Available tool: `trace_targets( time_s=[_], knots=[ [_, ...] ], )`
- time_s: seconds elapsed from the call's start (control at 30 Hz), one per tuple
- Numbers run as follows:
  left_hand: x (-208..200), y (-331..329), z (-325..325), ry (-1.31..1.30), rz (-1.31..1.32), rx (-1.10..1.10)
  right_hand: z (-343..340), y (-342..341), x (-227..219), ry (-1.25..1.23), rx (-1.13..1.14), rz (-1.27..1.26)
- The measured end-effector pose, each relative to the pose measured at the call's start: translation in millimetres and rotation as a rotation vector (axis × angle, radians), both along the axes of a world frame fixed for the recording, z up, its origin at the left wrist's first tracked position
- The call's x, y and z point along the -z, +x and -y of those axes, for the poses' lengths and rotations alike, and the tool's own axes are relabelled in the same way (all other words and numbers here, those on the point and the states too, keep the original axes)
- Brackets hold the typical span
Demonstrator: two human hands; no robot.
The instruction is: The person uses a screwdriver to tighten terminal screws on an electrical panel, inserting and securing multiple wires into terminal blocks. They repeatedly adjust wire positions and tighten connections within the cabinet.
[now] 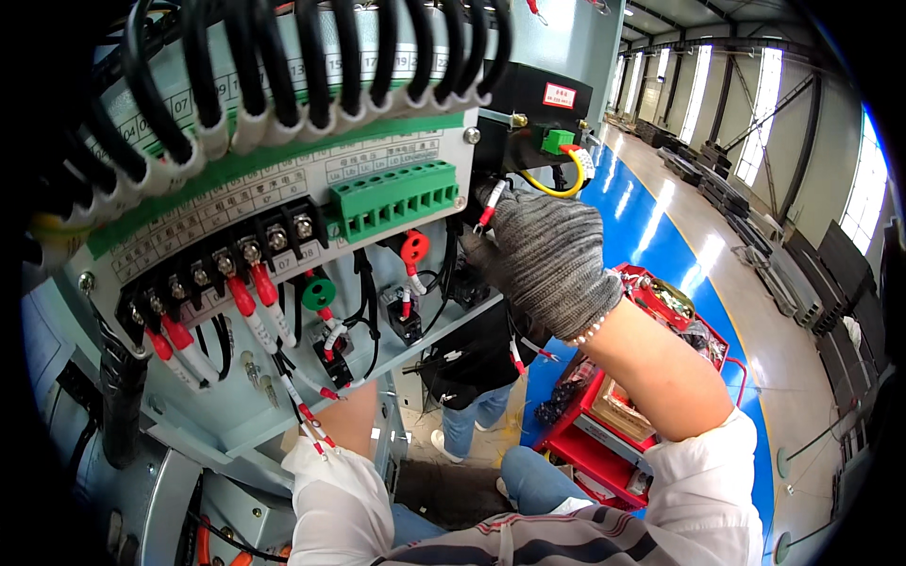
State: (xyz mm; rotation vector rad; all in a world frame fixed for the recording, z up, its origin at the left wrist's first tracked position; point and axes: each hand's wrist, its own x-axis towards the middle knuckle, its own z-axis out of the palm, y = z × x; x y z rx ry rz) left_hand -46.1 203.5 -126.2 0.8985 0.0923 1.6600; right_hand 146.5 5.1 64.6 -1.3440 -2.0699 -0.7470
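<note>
The right hand point(555, 253), in a grey knitted glove, is the nearer of the 2 to the red-tipped wire end point(489, 206), which crosses the glove's finger side, right of the green terminal block point(394, 201). The wire's long axis slants steeply, its tip pointing down and slightly left. The right fingers curl inward; their hold cannot be told. The left hand is hidden behind the metal shelf point(219, 424), its grip unseen.
</note>
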Motion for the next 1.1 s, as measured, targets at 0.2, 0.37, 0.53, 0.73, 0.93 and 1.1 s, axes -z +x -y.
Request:
trace_targets(
  time_s=[0.2, 0.37, 0.53, 0.73, 0.93, 1.1],
  knots=[
    [-3, -7, 4, -0.008, -0.041, -0.053, -2, -10, 0, -0.025, 0.045, 0.081],
    [3, 16, -7, -0.019, -0.033, -0.020, -5, 5, 0, -0.064, 0.075, 0.223],
    [-6, 0, -1, 0.002, -0.046, -0.070, 2, 2, 3, 0.100, -0.048, 0.006],
    [-4, -3, -1, 0.003, -0.044, -0.084, -6, -5, 4, 0.086, -0.001, 0.007],
    [-3, 4, 0, -0.006, -0.061, -0.091, -15, 4, 12, 0.082, -0.063, 0.005],
    [-4, 2, 2, -0.007, -0.072, -0.111, -13, -3, 12, 0.096, -0.080, -0.066]
  ],
)
